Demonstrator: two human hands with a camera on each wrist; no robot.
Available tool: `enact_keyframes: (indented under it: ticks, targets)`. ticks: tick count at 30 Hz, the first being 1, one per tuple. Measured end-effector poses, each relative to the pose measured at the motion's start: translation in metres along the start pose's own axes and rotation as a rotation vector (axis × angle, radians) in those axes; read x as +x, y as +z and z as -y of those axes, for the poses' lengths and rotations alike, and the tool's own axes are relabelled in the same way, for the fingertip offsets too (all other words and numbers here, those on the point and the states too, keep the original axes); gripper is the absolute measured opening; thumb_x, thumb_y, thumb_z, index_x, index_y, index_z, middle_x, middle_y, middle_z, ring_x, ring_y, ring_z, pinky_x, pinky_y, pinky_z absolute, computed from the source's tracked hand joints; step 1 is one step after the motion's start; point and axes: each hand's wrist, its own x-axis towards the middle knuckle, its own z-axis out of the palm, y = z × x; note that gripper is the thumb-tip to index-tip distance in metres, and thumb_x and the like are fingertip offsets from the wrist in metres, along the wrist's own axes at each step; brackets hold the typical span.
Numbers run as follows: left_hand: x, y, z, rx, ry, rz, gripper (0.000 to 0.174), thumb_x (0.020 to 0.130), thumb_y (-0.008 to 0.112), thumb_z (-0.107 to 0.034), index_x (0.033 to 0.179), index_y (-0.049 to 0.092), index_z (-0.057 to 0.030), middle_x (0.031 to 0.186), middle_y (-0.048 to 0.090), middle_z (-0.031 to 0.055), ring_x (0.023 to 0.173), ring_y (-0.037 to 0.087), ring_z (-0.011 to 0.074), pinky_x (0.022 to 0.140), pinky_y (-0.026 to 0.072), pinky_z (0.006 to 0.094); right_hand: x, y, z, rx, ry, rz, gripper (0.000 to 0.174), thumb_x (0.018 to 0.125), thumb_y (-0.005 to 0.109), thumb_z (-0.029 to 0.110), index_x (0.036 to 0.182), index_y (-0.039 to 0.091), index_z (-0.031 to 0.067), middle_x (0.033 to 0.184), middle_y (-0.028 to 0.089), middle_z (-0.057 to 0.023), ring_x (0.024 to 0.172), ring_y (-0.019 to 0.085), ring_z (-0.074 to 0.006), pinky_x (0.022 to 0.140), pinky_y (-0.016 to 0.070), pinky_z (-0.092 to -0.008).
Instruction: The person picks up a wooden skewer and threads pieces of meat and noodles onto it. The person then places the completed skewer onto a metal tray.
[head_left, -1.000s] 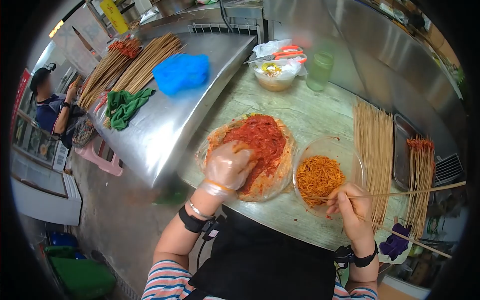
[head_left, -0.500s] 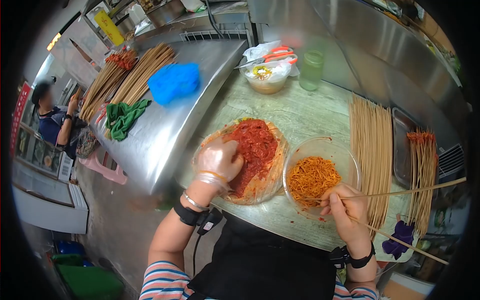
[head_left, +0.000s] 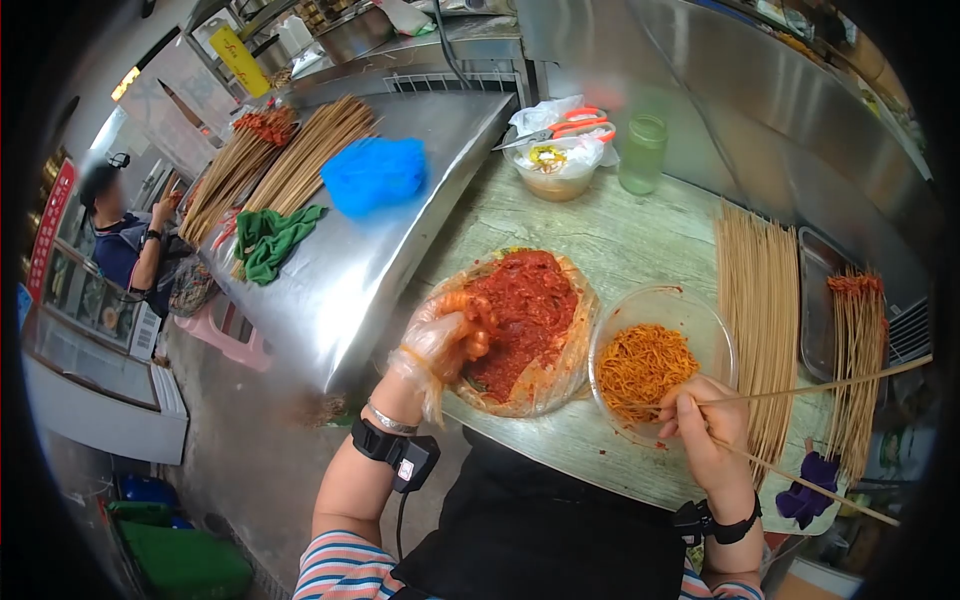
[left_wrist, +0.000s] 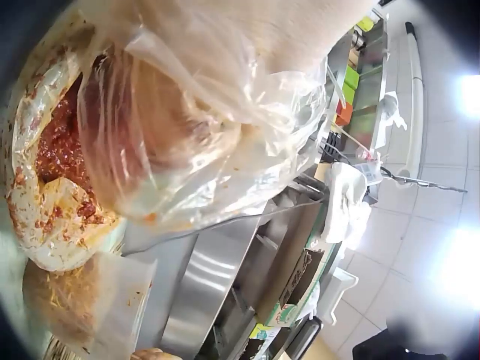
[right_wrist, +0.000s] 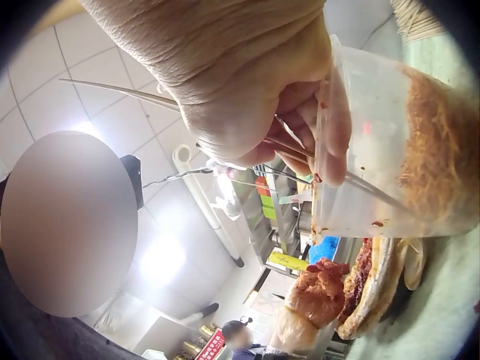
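Two hands are sharing the work at the near edge of the surface (head_left: 600,225). At the left, the left hand (head_left: 445,345), sheathed in a thin plastic glove, is reaching over the rim of the bag-lined bowl (head_left: 545,390). Its grip is curling round a small lump of the red mix (head_left: 525,300) heaped inside. The glove is looking slick, so a modest lump squeezed firmly is probably serving better than a big one, and lifting it straight over the bowl is letting drips fall back in. Next along, the clear bowl (head_left: 660,295) of orange shreds (head_left: 645,365) is sitting just beside the bag-lined one. At its near rim the right hand (head_left: 705,430) is pinching two skewers (head_left: 820,382) between thumb and fingers, with their tips pointing into the shreds and their long ends fanning out to the right. Doing this well likely means steadying one stick at a time, holding it close to the point for control, and aiming the tips away from the gloved fingers. Farther right, loose sticks (head_left: 760,310) are lying in a row within easy reach.
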Motion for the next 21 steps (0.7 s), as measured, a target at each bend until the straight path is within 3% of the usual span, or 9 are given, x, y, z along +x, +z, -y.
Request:
enact_keyframes:
  ticks: [3, 6, 9, 12, 13, 16, 17, 21]
  targets:
    - [-0.005, 0.005, 0.002, 0.115, 0.060, -0.052, 0.008, 0.075, 0.055, 0.003, 0.083, 0.056, 0.0026, 0.078, 0.060, 0.0139, 0.059, 0.058, 0.0198, 0.052, 0.0492, 0.0287, 0.001, 0.000, -0.001, 0.004, -0.006, 0.008, 0.019, 0.088, 0.047, 0.009, 0.076, 0.056, -0.0020, 0.069, 0.055, -0.0082, 0.054, 0.056, -0.0134, 0.051, 0.0442, -0.0245]
    - [-0.003, 0.006, 0.004, 0.691, 0.218, -0.135, 0.018, 0.074, 0.066, -0.009, 0.086, 0.060, 0.0020, 0.071, 0.058, 0.0111, 0.063, 0.060, 0.0212, 0.056, 0.0477, 0.0301, 0.001, -0.001, -0.001, -0.015, -0.013, 0.013, 0.019, 0.088, 0.047, 0.009, 0.076, 0.056, -0.0016, 0.069, 0.055, -0.0080, 0.054, 0.056, -0.0133, 0.051, 0.0435, -0.0245]
    - [0.001, 0.008, 0.001, 1.523, 0.536, -0.143, 0.015, 0.073, 0.066, -0.011, 0.081, 0.060, -0.0001, 0.065, 0.055, 0.0123, 0.059, 0.057, 0.0233, 0.056, 0.0454, 0.0339, 0.001, -0.001, 0.000, -0.011, -0.014, 0.012, 0.018, 0.088, 0.047, 0.009, 0.076, 0.056, -0.0011, 0.069, 0.055, -0.0077, 0.054, 0.056, -0.0131, 0.051, 0.0432, -0.0246]
    - [0.008, 0.005, 0.008, 1.752, 0.687, -0.077, 0.014, 0.072, 0.066, -0.011, 0.079, 0.060, -0.0005, 0.063, 0.050, 0.0150, 0.056, 0.054, 0.0252, 0.056, 0.0436, 0.0362, 0.000, -0.002, 0.000, -0.008, 0.004, 0.010, 0.017, 0.087, 0.048, 0.010, 0.076, 0.057, -0.0004, 0.068, 0.055, -0.0076, 0.055, 0.056, -0.0140, 0.052, 0.0435, -0.0256]
    - [0.010, 0.004, 0.009, 1.778, 0.722, -0.045, 0.012, 0.078, 0.063, -0.011, 0.080, 0.059, -0.0005, 0.063, 0.054, 0.0112, 0.055, 0.054, 0.0204, 0.054, 0.0448, 0.0330, 0.000, -0.002, -0.002, -0.010, -0.004, 0.009, 0.017, 0.087, 0.049, 0.010, 0.076, 0.057, -0.0003, 0.068, 0.055, -0.0077, 0.056, 0.056, -0.0144, 0.052, 0.0435, -0.0259]
    - [0.012, 0.006, 0.007, 1.074, 0.430, -0.175, 0.015, 0.083, 0.061, -0.016, 0.083, 0.059, -0.0008, 0.066, 0.059, 0.0091, 0.063, 0.060, 0.0179, 0.056, 0.0480, 0.0317, 0.000, -0.003, -0.004, -0.020, -0.030, 0.015, 0.016, 0.086, 0.049, 0.010, 0.076, 0.057, -0.0001, 0.067, 0.055, -0.0079, 0.057, 0.056, -0.0155, 0.053, 0.0437, -0.0270]
    - [0.007, 0.010, 0.002, 0.769, 0.201, -0.148, 0.020, 0.090, 0.055, -0.019, 0.089, 0.058, 0.0004, 0.069, 0.060, 0.0070, 0.064, 0.060, 0.0123, 0.054, 0.0495, 0.0262, 0.001, -0.003, -0.004, -0.026, -0.033, 0.022, 0.016, 0.086, 0.049, 0.010, 0.076, 0.057, -0.0002, 0.068, 0.055, -0.0080, 0.058, 0.056, -0.0159, 0.053, 0.0437, -0.0272]
    - [0.000, 0.012, -0.008, 0.494, 0.102, -0.114, 0.029, 0.093, 0.048, -0.028, 0.091, 0.057, -0.0006, 0.070, 0.061, 0.0097, 0.055, 0.058, 0.0141, 0.053, 0.0511, 0.0243, 0.002, -0.005, -0.003, -0.038, -0.050, 0.056, 0.016, 0.086, 0.049, 0.009, 0.077, 0.058, -0.0006, 0.069, 0.056, -0.0088, 0.058, 0.056, -0.0154, 0.054, 0.0441, -0.0260]
